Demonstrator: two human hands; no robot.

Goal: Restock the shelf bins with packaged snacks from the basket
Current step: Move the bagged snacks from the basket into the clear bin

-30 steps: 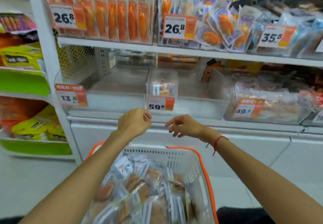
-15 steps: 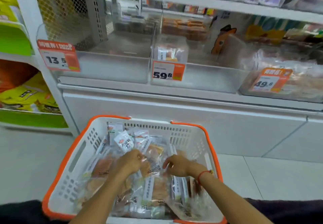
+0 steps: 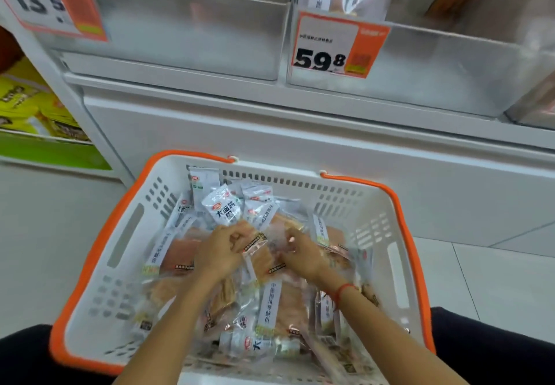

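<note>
We are reaching both hands down into the white basket [image 3: 126,234] with the orange rim, which is sitting on the floor directly below us. Our left hand [image 3: 220,252] is curling its fingers around the clear wrapper of a snack pack [image 3: 255,243] lying near the middle of the heap, and our right hand [image 3: 301,254], just beside it, is pinching the same crinkled wrapper from the other side; motion blur is hiding exactly where each fingertip is landing. A red string bracelet [image 3: 344,290] is circling our right wrist.

The packaged snacks [image 3: 270,303] are filling the basket all around and beneath our hands, orange-brown pieces showing through clear film with white label strips. A small white pouch [image 3: 223,207] is standing up just beyond our left hand.

Well above and beyond our hands, two clear shelf bins are sitting side by side: the left bin [image 3: 186,33] and the right bin [image 3: 444,63], the latter carrying an orange price tag [image 3: 338,45] reading 59.8.
</note>
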